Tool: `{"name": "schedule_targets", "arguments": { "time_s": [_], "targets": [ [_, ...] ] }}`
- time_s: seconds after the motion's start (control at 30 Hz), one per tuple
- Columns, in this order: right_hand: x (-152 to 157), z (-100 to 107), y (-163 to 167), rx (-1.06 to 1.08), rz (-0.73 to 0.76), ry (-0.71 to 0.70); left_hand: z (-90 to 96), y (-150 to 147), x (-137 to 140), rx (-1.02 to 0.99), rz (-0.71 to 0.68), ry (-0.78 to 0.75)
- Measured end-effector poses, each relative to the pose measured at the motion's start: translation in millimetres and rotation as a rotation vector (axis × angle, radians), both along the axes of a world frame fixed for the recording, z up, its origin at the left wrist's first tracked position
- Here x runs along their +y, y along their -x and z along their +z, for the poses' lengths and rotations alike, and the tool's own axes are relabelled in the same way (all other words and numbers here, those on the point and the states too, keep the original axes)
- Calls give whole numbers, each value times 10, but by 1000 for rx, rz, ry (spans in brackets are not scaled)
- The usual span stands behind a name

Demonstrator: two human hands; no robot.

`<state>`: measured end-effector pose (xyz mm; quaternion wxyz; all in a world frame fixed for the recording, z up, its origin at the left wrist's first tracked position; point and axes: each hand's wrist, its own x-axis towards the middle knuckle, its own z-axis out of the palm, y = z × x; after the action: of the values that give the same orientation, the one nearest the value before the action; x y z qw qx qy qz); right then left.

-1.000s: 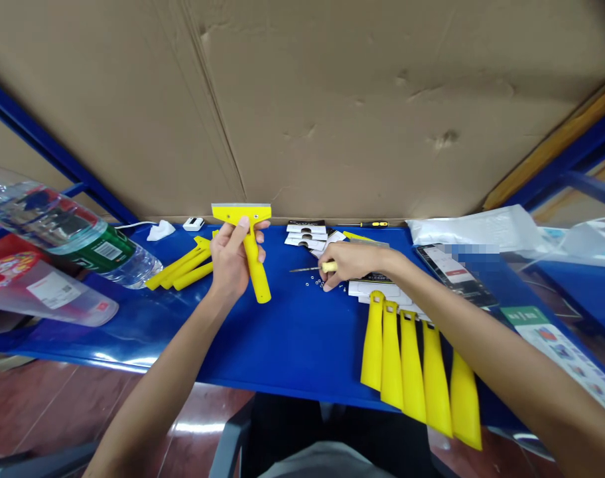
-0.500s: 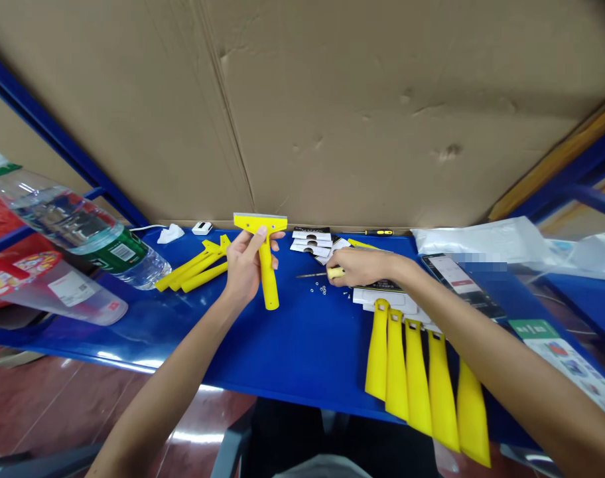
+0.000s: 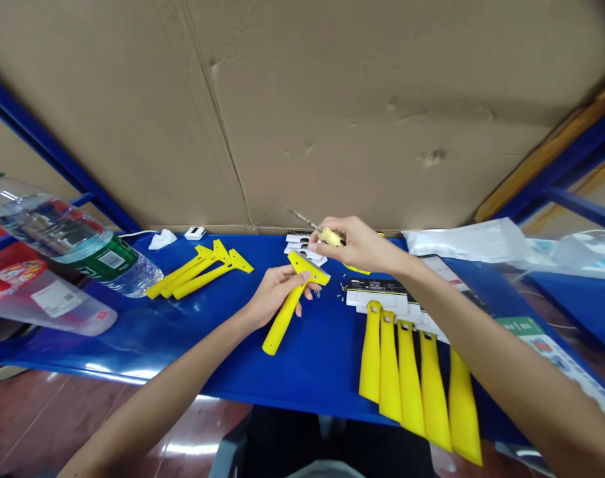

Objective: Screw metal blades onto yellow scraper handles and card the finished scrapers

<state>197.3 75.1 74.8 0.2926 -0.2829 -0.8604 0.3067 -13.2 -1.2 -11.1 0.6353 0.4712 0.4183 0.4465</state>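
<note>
My left hand [image 3: 278, 293] is closed around a yellow scraper [image 3: 286, 315], just under its wide head. The scraper is tilted, with the head up and to the right and the handle end toward me. In my right hand [image 3: 351, 240] is a screwdriver [image 3: 331, 236] with a pale yellow handle, its metal shaft pointing up and to the left above the scraper head. Small nuts [image 3: 317, 293] lie on the blue table, partly hidden behind the scraper, and tiny screws [image 3: 343, 289] lie to their right.
Three yellow scrapers [image 3: 203, 272] lie at left beside a water bottle [image 3: 91, 249] and a plastic cup [image 3: 58, 300]. Several yellow covers [image 3: 389, 365] overhang the front edge at right, by black-and-white cards [image 3: 375, 287]. A white plastic bag [image 3: 462, 242] lies at the back right.
My left hand has moved right and toward me, and the scraper has turned to a slant. My right hand has lifted the screwdriver, tip now pointing up-left.
</note>
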Motion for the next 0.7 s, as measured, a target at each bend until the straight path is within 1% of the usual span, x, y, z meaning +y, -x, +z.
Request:
{"name": "schedule_targets", "arguments": {
  "time_s": [0.1,0.2,0.3,0.43,0.53,0.7],
  "targets": [
    [21,-176,104,-78,63,-19,0,-31,-26,9,-42,15],
    [49,-314,177,-114,68,-48,22,-23,-32,27,-49,30],
    [52,-374,214,-127,51,-64,-5,-1,-25,32,-68,29],
    [26,-376,230,-148,40,-66,-81,8,-19,43,-88,13],
    [22,-377,235,-168,-9,-23,-80,-3,-29,52,-91,20],
    [69,-398,226,-165,-29,133,-15,-22,-47,81,-90,38]
  ]
}}
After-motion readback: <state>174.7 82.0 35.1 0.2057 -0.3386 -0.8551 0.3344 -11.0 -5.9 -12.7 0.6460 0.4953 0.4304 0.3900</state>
